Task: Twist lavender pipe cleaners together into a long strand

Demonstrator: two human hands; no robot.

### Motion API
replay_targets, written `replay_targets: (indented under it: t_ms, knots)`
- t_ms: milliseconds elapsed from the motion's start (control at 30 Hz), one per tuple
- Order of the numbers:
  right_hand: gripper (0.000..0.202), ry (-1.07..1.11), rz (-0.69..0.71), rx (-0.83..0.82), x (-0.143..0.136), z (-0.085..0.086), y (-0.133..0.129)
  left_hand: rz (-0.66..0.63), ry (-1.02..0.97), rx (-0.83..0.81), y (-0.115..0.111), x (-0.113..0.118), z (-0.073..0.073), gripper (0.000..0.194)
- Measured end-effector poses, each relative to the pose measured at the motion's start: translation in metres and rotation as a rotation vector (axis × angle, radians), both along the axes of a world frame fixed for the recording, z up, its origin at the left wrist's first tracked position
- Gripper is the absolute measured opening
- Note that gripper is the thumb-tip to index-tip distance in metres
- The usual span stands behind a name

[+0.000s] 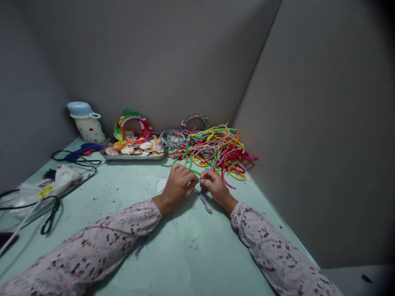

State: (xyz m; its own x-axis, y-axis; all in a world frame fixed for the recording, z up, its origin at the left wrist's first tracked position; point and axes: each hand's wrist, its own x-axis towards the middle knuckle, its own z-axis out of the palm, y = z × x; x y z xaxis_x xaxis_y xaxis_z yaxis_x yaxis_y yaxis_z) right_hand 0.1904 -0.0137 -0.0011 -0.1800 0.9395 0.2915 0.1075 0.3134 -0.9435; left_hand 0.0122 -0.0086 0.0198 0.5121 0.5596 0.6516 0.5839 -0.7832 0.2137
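Observation:
Fingertip to fingertip above the table, my left hand [178, 186] and my right hand [217, 188] are both closed in a pinch. A lavender pipe cleaner [206, 204] runs between them, and its loose end dangles below my right fingers. The part inside the fingers is hidden. Just left of my left hand lies a small white piece [160, 186]. Beyond both hands spreads a tangled pile of colourful pipe cleaners [216, 144]. A purple strand [141, 246] shows beside my left forearm.
A metal tray [135, 158] of seashells stands at the back, with pipe-cleaner-wrapped hoops [147, 127] on it. Silver wire coils [173, 139] lie beside it. At left are a bottle [89, 125], a blue hot glue gun [82, 151], black cables and a plastic bag [58, 181]. Walls border the table.

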Motion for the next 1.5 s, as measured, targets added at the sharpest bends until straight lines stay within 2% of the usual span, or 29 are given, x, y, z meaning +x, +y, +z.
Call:
replay_targets:
  t_ms: [233, 400, 567, 667, 733, 800, 867, 967, 1133, 1233, 1500]
  knots:
    - [0.003, 0.014, -0.026, 0.013, 0.002, -0.002, 0.002, 0.040, -0.035, -0.037, 0.001, 0.002, -0.003, 0.009]
    - [0.005, 0.074, -0.082, 0.004, 0.004, -0.001, 0.003, 0.123, -0.075, -0.082, 0.003, 0.003, -0.004, 0.024]
    - [0.005, 0.182, -0.183, -0.009, 0.005, -0.002, 0.006, 0.190, -0.196, -0.039, 0.004, 0.002, -0.001, 0.036]
    - [0.006, 0.265, -0.221, -0.011, 0.007, -0.007, 0.012, 0.168, -0.304, -0.029, -0.001, 0.004, 0.004, 0.026]
    - [0.008, 0.324, -0.245, -0.013, 0.009, -0.010, 0.015, 0.089, -0.335, -0.066, -0.006, 0.006, 0.007, 0.014]
    - [0.009, 0.348, -0.257, -0.011, 0.009, -0.011, 0.017, -0.027, -0.300, -0.164, -0.012, 0.010, 0.009, 0.008]
    - [0.009, 0.322, -0.266, 0.007, 0.009, -0.009, 0.015, -0.131, -0.246, -0.288, -0.016, 0.013, 0.010, 0.012]
    - [0.005, 0.216, -0.277, 0.085, 0.006, -0.004, 0.009, -0.206, -0.218, -0.516, -0.018, 0.017, 0.008, 0.016]
    - [0.003, 0.009, -0.255, 0.246, 0.003, -0.003, 0.000, -0.170, -0.464, -0.864, -0.008, 0.018, 0.007, 0.022]
    - [0.003, -0.048, -0.267, 0.294, 0.003, -0.005, 0.000, -0.168, -0.602, -1.018, -0.005, 0.018, 0.008, 0.025]
    - [0.003, -0.096, -0.269, 0.319, 0.005, -0.010, 0.001, -0.137, -0.779, -1.199, -0.005, 0.020, 0.006, 0.026]
